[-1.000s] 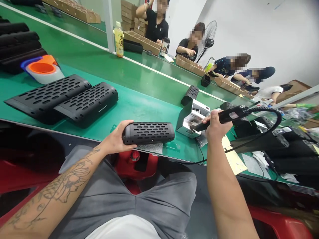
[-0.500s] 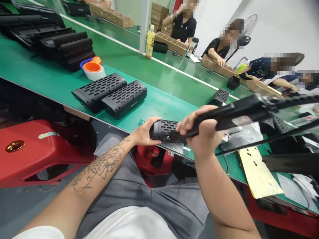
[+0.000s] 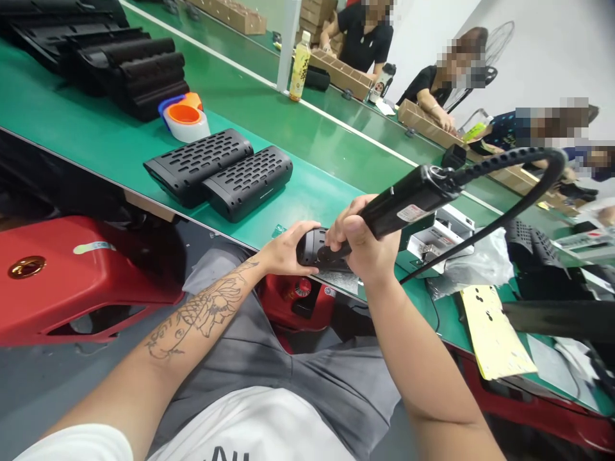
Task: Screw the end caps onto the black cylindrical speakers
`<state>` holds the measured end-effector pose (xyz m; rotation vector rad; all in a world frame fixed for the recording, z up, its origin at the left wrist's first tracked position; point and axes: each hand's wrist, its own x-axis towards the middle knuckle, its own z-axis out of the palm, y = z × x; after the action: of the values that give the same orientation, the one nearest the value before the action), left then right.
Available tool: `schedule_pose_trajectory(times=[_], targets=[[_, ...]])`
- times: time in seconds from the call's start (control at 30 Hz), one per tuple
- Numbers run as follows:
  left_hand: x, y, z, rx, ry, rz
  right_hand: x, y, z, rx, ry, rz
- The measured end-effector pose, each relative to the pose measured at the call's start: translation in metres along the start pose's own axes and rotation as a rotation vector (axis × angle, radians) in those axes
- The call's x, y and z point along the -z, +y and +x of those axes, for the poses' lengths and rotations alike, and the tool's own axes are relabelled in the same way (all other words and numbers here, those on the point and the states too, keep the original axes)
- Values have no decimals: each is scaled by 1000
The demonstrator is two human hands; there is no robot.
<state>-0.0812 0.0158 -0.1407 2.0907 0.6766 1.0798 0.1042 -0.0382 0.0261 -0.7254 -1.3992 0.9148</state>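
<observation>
At the front edge of the green bench, my left hand [image 3: 289, 250] is wrapped round the near end of a black slotted housing [image 3: 313, 246]. A black electric screwdriver [image 3: 401, 200], with a cable at its rear end, is gripped in my right hand [image 3: 369, 248]. The screwdriver slants down to the left over the housing. My right hand and the tool cover much of that housing, and I cannot tell whether the tip sits in a screw. Two similar finished-looking housings, a rear one [image 3: 204, 161] and a front one [image 3: 252, 182], lie side by side to the left.
An orange and white tape dispenser [image 3: 185, 118] stands behind the housings, near stacked black shells [image 3: 139, 70]. To the right are a white-topped machine [image 3: 439, 240], a clear plastic bag [image 3: 475, 266] and a yellow sheet [image 3: 494, 333]. Co-workers sit across the bench beyond a drink bottle [image 3: 300, 67].
The screwdriver's rear end has swung left and its cable now arches up in a loop. My right hand has shifted left over the housing. My left hand keeps its hold.
</observation>
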Motion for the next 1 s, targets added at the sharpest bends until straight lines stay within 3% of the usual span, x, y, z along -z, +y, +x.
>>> schedule_pose_trajectory(times=[0.23, 0.53, 0.63, 0.73, 0.83, 0.9, 1.0], targets=[[-1, -1, -2, 21, -1, 29, 4, 6, -8, -52, -99, -31], [5, 5, -5, 80, -24, 98, -6, 2, -10, -117, -170, -35], [-8, 11, -20, 63, 94, 220, 3, -2, -14, -91, -110, -23], [-41, 32, -53, 24, 325, 435, 45, -21, -12, 18, 64, 26], [-86, 71, -94, 45, 448, 605, 122, -42, 0, 108, 404, -193], [-114, 99, -114, 15, 405, 625, 178, -45, 7, 154, 650, -477], [-128, 126, -114, -167, 257, 571, 243, -33, 10, 179, 802, -657]])
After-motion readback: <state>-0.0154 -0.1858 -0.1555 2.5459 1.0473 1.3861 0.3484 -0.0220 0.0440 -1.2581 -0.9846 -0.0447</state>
